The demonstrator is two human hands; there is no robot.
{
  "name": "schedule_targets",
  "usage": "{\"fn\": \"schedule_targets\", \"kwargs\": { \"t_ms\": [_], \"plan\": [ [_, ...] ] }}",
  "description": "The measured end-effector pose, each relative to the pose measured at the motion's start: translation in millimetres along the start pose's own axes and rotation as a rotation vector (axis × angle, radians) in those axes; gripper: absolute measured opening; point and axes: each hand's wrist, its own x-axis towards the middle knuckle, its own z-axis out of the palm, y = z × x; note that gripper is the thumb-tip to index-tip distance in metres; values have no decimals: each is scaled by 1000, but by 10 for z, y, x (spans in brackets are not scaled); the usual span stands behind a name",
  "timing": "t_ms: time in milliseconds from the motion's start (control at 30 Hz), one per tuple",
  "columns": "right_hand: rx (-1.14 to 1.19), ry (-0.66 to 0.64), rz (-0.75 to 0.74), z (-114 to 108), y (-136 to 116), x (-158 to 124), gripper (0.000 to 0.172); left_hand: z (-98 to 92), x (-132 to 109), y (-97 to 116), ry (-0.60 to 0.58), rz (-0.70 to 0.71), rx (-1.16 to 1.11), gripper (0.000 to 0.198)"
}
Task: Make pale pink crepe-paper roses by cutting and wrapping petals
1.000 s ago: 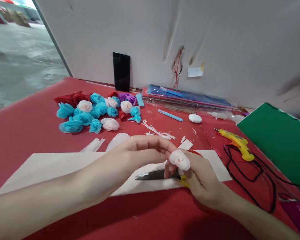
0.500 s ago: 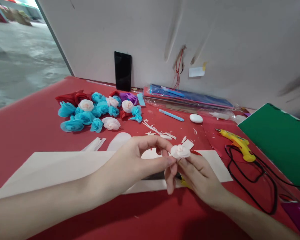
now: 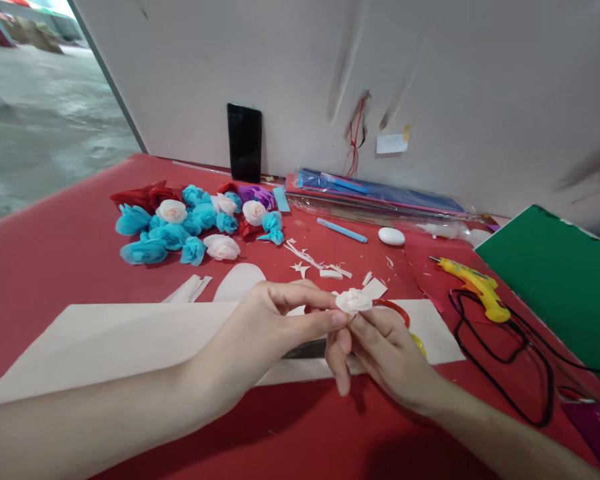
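Note:
A small pale paper flower [image 3: 354, 301] is held up between both hands, over the red table. My left hand [image 3: 285, 320] pinches its left edge between thumb and index finger. From below and the right, my right hand [image 3: 393, 353] grips its base with the fingertips. Beneath the hands lies a long strip of cream paper [image 3: 145, 333]. Scissors with a red and yellow handle [image 3: 397, 309] rest on that strip, partly hidden by my right hand. Just behind my left hand is a rounded cream paper piece [image 3: 239, 280].
Finished blue, pink, red and purple flowers [image 3: 173, 233] are heaped at the back left. A yellow glue gun [image 3: 475, 287] with a black cord lies right, beside a green board [image 3: 555, 287]. Paper scraps [image 3: 305, 257], a blue pen [image 3: 342, 230] and a phone [image 3: 245, 143] are behind.
Both hands have shifted slightly left with the flower, which is now turned a little. More of the scissors' red and yellow handle shows beside my right hand.

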Motion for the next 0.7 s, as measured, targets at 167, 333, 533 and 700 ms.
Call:
{"fn": "schedule_targets", "kwargs": {
  "t_ms": [167,333,533,700],
  "plan": [
    [101,-15,65,-22,64,17,40,-5,8,-67,-34,6,-17,32],
    [193,-13,111,-24,93,23,41,-11,39,-107,-95,-6,-76,33],
    [251,-10,148,4,89,32,45,-28,18,-144,-116,-9,-107,31],
    [241,-19,122,87,32,0,42,-13,-28,-151,-53,33,-104,32]
  ]
}}
